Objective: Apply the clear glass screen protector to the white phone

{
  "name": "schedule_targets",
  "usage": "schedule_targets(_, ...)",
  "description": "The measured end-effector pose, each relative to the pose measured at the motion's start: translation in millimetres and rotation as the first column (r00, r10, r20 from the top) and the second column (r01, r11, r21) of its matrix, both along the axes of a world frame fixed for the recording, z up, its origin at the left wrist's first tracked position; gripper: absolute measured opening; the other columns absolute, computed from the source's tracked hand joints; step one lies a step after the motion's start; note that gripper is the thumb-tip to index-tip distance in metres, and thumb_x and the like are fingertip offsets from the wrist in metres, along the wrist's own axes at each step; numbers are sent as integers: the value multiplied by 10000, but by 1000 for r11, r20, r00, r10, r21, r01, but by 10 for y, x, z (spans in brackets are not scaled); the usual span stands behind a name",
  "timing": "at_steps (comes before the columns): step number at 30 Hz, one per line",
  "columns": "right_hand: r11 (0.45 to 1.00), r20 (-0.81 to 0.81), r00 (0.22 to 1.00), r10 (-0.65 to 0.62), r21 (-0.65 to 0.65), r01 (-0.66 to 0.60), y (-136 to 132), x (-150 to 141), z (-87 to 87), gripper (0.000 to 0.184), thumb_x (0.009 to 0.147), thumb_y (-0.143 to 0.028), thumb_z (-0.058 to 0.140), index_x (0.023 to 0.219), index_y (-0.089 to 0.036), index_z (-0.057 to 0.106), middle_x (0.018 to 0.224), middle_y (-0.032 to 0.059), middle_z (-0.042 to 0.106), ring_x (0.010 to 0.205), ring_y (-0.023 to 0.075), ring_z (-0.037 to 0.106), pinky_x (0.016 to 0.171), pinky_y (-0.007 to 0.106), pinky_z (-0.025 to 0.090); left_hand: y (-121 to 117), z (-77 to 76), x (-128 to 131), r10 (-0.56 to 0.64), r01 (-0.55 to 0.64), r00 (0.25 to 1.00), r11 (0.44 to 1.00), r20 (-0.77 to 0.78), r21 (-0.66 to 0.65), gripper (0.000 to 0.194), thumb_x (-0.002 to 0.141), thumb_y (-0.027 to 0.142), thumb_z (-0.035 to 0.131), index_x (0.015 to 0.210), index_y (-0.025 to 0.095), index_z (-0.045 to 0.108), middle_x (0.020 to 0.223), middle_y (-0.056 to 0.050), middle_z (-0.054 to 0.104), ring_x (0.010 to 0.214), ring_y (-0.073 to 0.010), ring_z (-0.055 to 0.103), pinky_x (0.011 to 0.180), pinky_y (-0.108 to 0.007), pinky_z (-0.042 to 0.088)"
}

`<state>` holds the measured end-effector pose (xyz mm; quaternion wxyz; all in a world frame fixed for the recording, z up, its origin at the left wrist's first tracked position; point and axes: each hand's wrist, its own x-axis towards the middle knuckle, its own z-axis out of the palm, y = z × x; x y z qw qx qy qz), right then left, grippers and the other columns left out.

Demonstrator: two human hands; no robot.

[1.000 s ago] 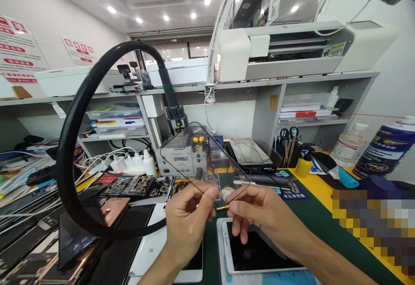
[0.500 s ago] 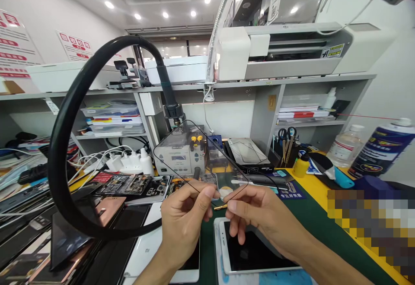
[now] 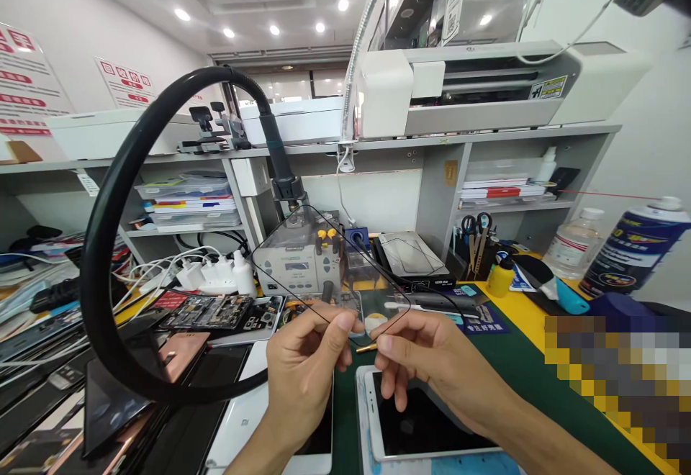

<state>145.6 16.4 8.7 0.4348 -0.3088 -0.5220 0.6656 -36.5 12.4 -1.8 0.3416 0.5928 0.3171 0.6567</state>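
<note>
Black thin wire [image 3: 291,291] loops up from between my hands, near the frame's lower centre: my left hand [image 3: 302,367] and right hand [image 3: 426,353] each pinch it. Beside my right fingers, the nearer ones, a gold-coloured tip [image 3: 367,347] points leftward, almost level.

Two bare hands at six o'clock, left hand [image 3: 299,360] and right hand [image 3: 432,353]; one thin black cable [image 3: 294,296] held between them; two white-framed screens [image 3: 426,428] [image 3: 318,437] at five and six; one thick black hose [image 3: 96,281] at nine; one aerosol can [image 3: 634,252], one clear bottle [image 3: 573,250] and one yellow squeeze bottle [image 3: 501,278] toward three
</note>
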Motion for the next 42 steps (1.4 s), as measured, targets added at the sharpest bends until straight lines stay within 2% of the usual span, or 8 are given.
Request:
schedule_targets(15,1000,13,1000,11,-17,-11,-7,8,15,321,864,-453,792,874,-138,731,742,29,716,561,149,706,467,235,566,3,-20,1,20,-19,1000,999,20,-32,162,934,319,702,846,199,765,745,-2,732,493,-79,576,485,-204,480)
schedule_targets(23,1000,21,1000,-12,-5,12,-4,15,1,241,838,-351,815,961,-160,736,793,25,725,570,160,713,472,251,575,52,-26,25,-3,21,991,991,132,-136,205,907,387,732,872,187,760,774,-5,741,476,-68,575,446,-188,478)
schedule_targets(28,998,24,999,-46,31,46,-5,19,-10,216,859,-365,783,894,-154,755,763,32,726,580,163,713,489,255,578,85,-24,19,-35,78,980,973,196,-217,237,904,400,736,859,168,743,754,1,726,460,-58,557,437,-183,466)
schedule_targets(33,997,90,995,-37,69,30,1,14,-14,290,864,-434,788,868,-144,781,751,44,723,575,153,698,512,261,584,104,-10,23,-41,107,972,954,231,-281,263,875,413,766,816,160,727,754,8,714,454,-50,540,425,-177,448)
schedule_targets(36,995,129,991,-39,91,27,7,16,-30,324,838,-463,810,839,-140,790,716,46,726,558,146,685,516,255,587,102,-14,22,-45,115,972,948,232,-297,297,862,423,776,767,148,715,704,11,691,450,-47,523,433,-177,444)
schedule_targets(42,996,182,981,-63,78,49,24,26,-58,382,806,-514,821,753,-138,775,623,52,738,496,149,676,490,249,575,98,-34,18,-40,96,981,951,191,-295,283,891,426,744,793,161,725,597,29,632,465,-73,525,438,-187,447)
